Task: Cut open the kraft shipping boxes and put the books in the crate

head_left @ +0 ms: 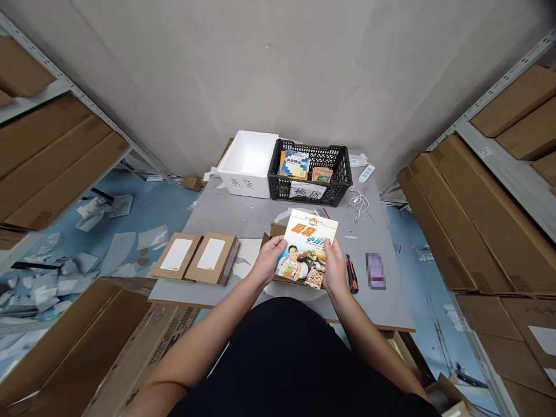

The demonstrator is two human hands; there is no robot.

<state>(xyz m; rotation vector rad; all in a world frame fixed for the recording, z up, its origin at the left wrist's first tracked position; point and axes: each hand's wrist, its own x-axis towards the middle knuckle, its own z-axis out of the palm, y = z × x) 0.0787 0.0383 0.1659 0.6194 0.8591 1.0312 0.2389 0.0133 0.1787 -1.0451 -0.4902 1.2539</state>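
Note:
A book (306, 249) with a white, blue and orange cover faces up between my two hands. My left hand (270, 259) grips its left edge, thumb on the cover. On the opposite edge, my right hand (334, 266) is closed in the same way. Beneath the book lies an opened cardboard box (278, 229), mostly hidden, with only flaps and edges showing. A red and black box cutter (351, 274) lies just right of my right hand. Farther right is a phone (376, 271) with a blurred screen.
At the back of the grey table (260, 214) stand a white foam box (247, 179) and a black plastic crate (339, 185) holding books. Two labelled cardboard parcels (212, 258) sit at left. A white cable (358, 201) lies at right. Shelves of cartons (447, 220) flank the table.

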